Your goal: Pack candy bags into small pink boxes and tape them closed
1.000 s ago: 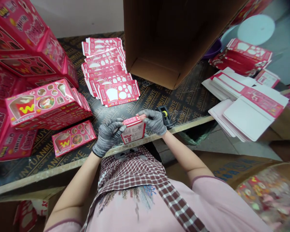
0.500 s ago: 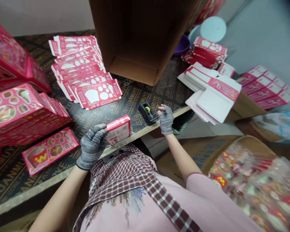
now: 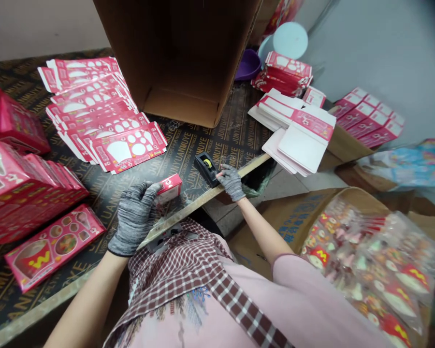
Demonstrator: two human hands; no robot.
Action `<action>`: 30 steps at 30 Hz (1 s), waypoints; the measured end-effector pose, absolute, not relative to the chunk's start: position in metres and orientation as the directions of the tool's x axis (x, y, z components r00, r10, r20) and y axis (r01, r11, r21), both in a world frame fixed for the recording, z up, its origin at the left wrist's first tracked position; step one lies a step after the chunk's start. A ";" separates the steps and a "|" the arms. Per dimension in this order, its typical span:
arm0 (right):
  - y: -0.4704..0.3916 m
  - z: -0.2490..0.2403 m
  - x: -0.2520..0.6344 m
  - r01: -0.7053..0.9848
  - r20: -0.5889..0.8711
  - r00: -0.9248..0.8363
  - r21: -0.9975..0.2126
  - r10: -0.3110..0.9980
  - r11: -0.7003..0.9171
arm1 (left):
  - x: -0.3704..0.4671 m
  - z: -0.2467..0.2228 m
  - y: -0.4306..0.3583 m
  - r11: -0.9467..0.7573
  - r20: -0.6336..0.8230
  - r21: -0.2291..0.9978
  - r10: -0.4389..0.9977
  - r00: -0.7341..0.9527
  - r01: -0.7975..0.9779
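My left hand (image 3: 136,217), in a grey striped glove, is closed around one end of a small pink box (image 3: 169,187) near the table's front edge. A black tape dispenser (image 3: 206,170) with a yellow core stands on the table to the right of that box. At the dispenser's front end are the bare fingertips of my right hand (image 3: 231,182), which wears a fingerless grey glove. Its fingers are drawn together there; any strip of tape between them is too fine to see. A finished pink box (image 3: 54,246) with a window lies flat to the left of my left hand.
Flat pink cartons (image 3: 130,147) lie fanned out on the dark table. Filled boxes (image 3: 25,193) are stacked at the left. An open cardboard box (image 3: 181,106) stands at the back. White-backed cartons (image 3: 308,140) overhang the right edge; bagged sweets (image 3: 369,270) fill a carton below.
My right hand has come closer to the tape dispenser, its fingertips now at the front end. The left hand still holds the small box, now turned more end-on. The whole view has shifted.
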State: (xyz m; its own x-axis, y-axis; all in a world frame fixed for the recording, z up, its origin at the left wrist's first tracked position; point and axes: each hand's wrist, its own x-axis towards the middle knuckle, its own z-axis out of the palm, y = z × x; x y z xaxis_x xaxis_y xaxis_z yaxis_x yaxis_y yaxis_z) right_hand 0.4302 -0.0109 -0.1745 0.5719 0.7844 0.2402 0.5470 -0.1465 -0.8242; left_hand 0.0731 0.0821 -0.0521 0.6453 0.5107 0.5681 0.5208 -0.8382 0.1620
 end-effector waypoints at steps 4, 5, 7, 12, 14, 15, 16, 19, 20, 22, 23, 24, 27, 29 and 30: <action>-0.031 -0.185 0.418 0.366 0.156 0.706 -0.915 0.691 -0.167 | 0.075 -0.059 0.090 -0.816 0.553 0.178 0.545 0.630 0.550; -0.035 -0.187 0.415 0.336 0.117 0.722 -0.921 0.682 -0.198 | 0.075 -0.061 0.091 -0.815 0.549 0.186 0.550 0.630 0.549; -0.039 -0.192 0.408 0.303 0.066 0.752 -0.919 0.656 -0.254 | 0.074 -0.063 0.094 -0.817 0.547 0.206 0.553 0.628 0.539; -0.039 -0.191 0.398 0.272 0.076 0.830 -0.920 0.553 -0.282 | 0.072 -0.065 0.096 -0.825 0.559 0.232 0.546 0.624 0.515; -0.040 -0.182 0.391 0.241 0.067 0.848 -0.932 0.525 -0.270 | 0.072 -0.064 0.095 -0.830 0.557 0.234 0.541 0.630 0.506; -0.041 -0.174 0.385 0.227 0.062 0.852 -0.938 0.519 -0.260 | 0.072 -0.063 0.094 -0.831 0.554 0.237 0.541 0.633 0.502; -0.040 -0.164 0.377 0.208 0.049 0.847 -0.947 0.529 -0.244 | 0.072 -0.062 0.093 -0.832 0.551 0.241 0.541 0.636 0.499; -0.034 -0.123 0.343 0.046 -0.064 0.693 -0.990 0.718 -0.133 | 0.073 -0.061 0.090 -0.836 0.561 0.242 0.535 0.632 0.492; -0.030 -0.107 0.330 -0.057 -0.109 0.563 -0.994 0.819 -0.094 | 0.073 -0.061 0.089 -0.834 0.572 0.239 0.535 0.622 0.497; -0.019 -0.080 0.305 -0.264 -0.148 0.243 -0.961 0.959 -0.081 | 0.072 -0.063 0.088 -0.828 0.600 0.229 0.534 0.595 0.512; -0.012 -0.069 0.294 -0.340 -0.146 0.100 -0.935 0.984 -0.104 | 0.072 -0.064 0.087 -0.828 0.616 0.230 0.530 0.583 0.511; -0.005 -0.061 0.285 -0.397 -0.145 -0.013 -0.907 0.989 -0.138 | 0.071 -0.065 0.087 -0.832 0.628 0.236 0.524 0.575 0.502; 0.012 -0.052 0.268 -0.499 -0.182 -0.187 -0.829 0.965 -0.253 | 0.068 -0.067 0.087 -0.849 0.637 0.270 0.512 0.576 0.455; 0.017 -0.055 0.265 -0.545 -0.218 -0.208 -0.784 0.954 -0.298 | 0.066 -0.067 0.087 -0.855 0.628 0.268 0.505 0.592 0.444; 0.019 -0.057 0.265 -0.560 -0.229 -0.201 -0.770 0.952 -0.304 | 0.065 -0.066 0.087 -0.860 0.626 0.251 0.494 0.604 0.444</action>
